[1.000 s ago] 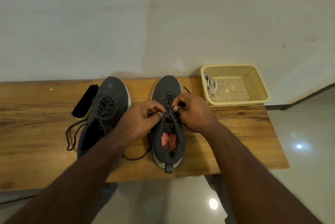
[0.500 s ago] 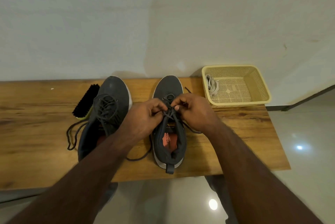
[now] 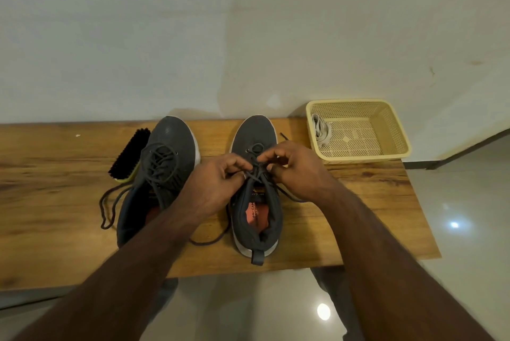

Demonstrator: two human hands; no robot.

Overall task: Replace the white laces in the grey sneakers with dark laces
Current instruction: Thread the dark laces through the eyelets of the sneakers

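Note:
Two grey sneakers stand toes-away on the wooden bench (image 3: 358, 216). The left sneaker (image 3: 168, 164) is threaded with a dark lace whose loose ends trail onto the wood at its left. Over the tongue of the right sneaker (image 3: 256, 213) my left hand (image 3: 218, 183) and my right hand (image 3: 298, 172) each pinch a strand of its dark lace (image 3: 255, 175). One free end of that lace curls beside the shoe's left side, another runs out under my right wrist. White laces (image 3: 320, 130) lie in the basket.
A cream plastic basket (image 3: 386, 133) sits at the bench's back right corner. A black shoe brush (image 3: 128, 154) lies left of the left sneaker. The wall rises directly behind the bench; glossy floor tiles lie below and to the right.
Both hands have shifted slightly while working the dark lace at the right sneaker's upper eyelets. The shoes, brush and basket stay where they were.

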